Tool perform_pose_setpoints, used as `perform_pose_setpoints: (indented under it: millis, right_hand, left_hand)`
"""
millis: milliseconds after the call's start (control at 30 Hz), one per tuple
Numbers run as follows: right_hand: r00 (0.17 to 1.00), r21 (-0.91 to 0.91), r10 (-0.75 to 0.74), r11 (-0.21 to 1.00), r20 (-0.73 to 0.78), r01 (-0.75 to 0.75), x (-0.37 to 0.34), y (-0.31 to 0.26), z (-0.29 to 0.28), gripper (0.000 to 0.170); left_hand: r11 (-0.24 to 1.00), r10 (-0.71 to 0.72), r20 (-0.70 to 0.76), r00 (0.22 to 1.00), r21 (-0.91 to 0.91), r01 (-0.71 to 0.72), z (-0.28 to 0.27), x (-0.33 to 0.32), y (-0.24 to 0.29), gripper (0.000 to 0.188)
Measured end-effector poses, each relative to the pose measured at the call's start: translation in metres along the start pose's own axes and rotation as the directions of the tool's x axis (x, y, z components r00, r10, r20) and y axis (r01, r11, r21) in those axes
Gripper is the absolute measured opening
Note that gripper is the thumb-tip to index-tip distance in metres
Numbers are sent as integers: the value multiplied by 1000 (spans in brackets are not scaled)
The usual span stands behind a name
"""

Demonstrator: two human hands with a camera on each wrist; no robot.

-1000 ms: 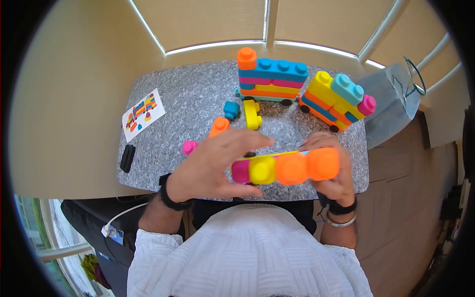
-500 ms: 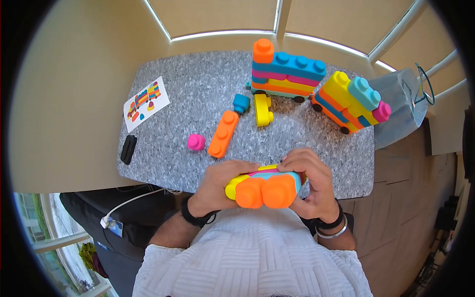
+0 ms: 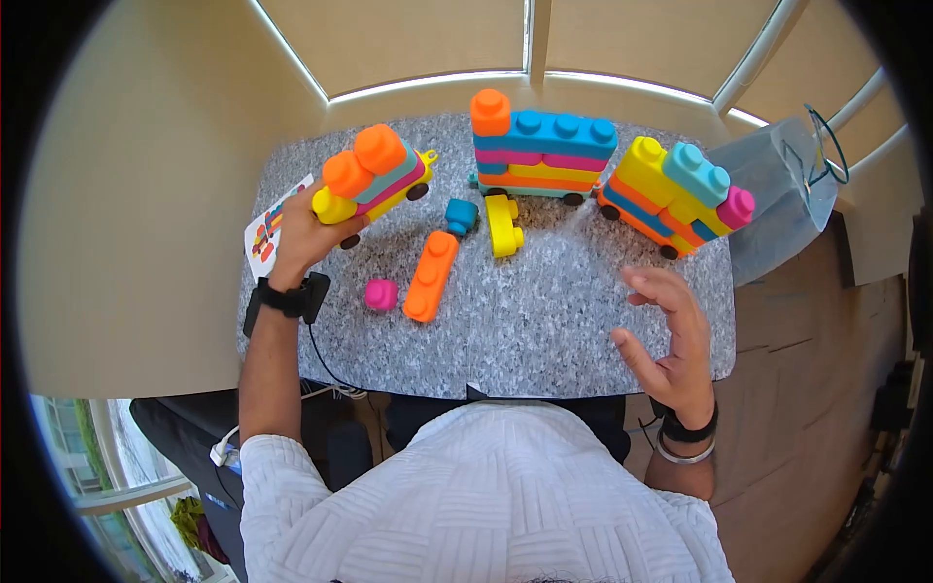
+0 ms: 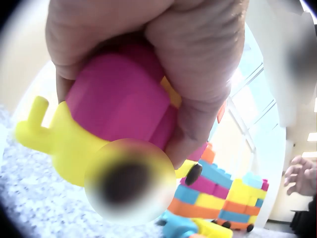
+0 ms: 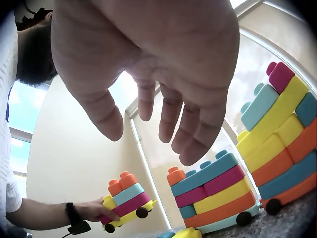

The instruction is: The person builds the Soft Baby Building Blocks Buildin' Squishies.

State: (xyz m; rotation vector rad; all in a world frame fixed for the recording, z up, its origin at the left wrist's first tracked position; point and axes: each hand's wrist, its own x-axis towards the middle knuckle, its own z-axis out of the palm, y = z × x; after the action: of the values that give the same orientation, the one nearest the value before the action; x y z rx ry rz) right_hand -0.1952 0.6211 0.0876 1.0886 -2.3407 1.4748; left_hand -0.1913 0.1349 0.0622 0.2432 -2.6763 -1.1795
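Observation:
My left hand [image 3: 313, 235] grips a toy train car [image 3: 389, 185] by its rear end, over the table's left side. The car has a yellow wheeled base, a magenta and a light blue layer, and two orange blocks on top. In the left wrist view my thumb and fingers clasp its magenta block [image 4: 119, 96]; a yellow hook sticks out from the base. My right hand [image 3: 673, 355] hovers over the right side of the table, fingers loosely bent and holding nothing. Two longer wheeled block cars, one blue-topped [image 3: 544, 155] and one yellow-and-orange [image 3: 671, 199], stand at the back.
Loose on the grey speckled table [image 3: 544, 330] lie an orange three-stud block [image 3: 431, 277], a pink block [image 3: 381, 294], a blue block [image 3: 462, 216] and a yellow arched block [image 3: 502, 225]. A picture card [image 3: 262, 243] is partly behind my left hand. A clear bag [image 3: 787, 204] stands right.
Both hands held the car near the front edge. My right hand has let go and moved right; my left hand has carried the car to the back left, beside the blue-topped car.

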Motion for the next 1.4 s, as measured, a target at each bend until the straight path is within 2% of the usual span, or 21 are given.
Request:
perform_pose_setpoints:
  millis: [33, 67, 167, 333, 500, 700, 800, 967, 1033, 1067, 1100, 1167, 1200, 1267, 1367, 1400]
  right_hand:
    - [1000, -46, 17, 999, 15, -16, 1, -2, -4, 52]
    - [1000, -47, 13, 999, 6, -13, 1, -2, -6, 52]
    - [1000, -75, 2, 997, -9, -3, 2, -3, -11, 51]
    - [999, -85, -15, 996, 45, 19, 7, -2, -9, 50]
    - [998, -67, 2, 998, 64, 2, 7, 3, -8, 49]
    - [995, -96, 26, 995, 100, -17, 4, 5, -5, 46]
    - [986, -85, 57, 995, 154, -44, 4, 9, 2, 44]
    - [968, -76, 98, 994, 231, -83, 9, 10, 14, 43]
    - [944, -94, 129, 990, 304, -105, 12, 11, 18, 44]
    - [941, -93, 126, 990, 313, -101, 15, 12, 20, 44]
    - [924, -121, 115, 990, 366, -75, 19, 13, 24, 45]
    - [902, -149, 107, 988, 418, -48, 27, 16, 30, 45]
    - [891, -151, 96, 988, 444, -31, 31, 18, 35, 47]
    - [876, -152, 89, 988, 473, -19, 39, 27, 44, 48]
    - [858, -252, 95, 967, 505, 41, 52, 44, 64, 53]
    - [861, -291, 86, 954, 501, 74, 57, 48, 73, 56]
  left_hand:
    - [993, 98, 5, 995, 59, -98, 7, 9, -17, 60]
    - [988, 137, 41, 990, 60, -140, 15, 17, -32, 63]
    - [988, 151, 74, 986, 25, -154, 37, 29, -38, 65]
    - [996, 86, 114, 990, -13, -85, 54, 39, -37, 64]
    - [992, 66, 139, 988, 96, -79, 56, 40, -32, 59]
    - [991, 28, 177, 984, 121, -50, 52, 40, -40, 62]
    - [992, 52, 127, 991, 107, -66, 47, 28, -37, 70]
    - [992, -30, 96, 995, 126, 17, 40, 17, -50, 81]
    - [993, -17, 92, 996, 117, 6, 38, 12, -54, 87]
    - [984, -91, 95, 991, 159, 75, 35, 9, -52, 95]
    - [985, -96, 93, 991, 155, 81, 34, 4, -55, 95]
    - [985, -42, -57, 998, 167, 51, 33, -10, -57, 98]
    - [985, -44, -55, 997, 164, 52, 33, -19, -58, 98]
    - [962, 62, -259, 964, 273, 11, 25, -45, -41, 90]
    - [977, 13, -261, 965, 209, 44, 26, -83, -14, 79]
    - [971, 108, -196, 975, 233, -61, 28, -92, -13, 71]
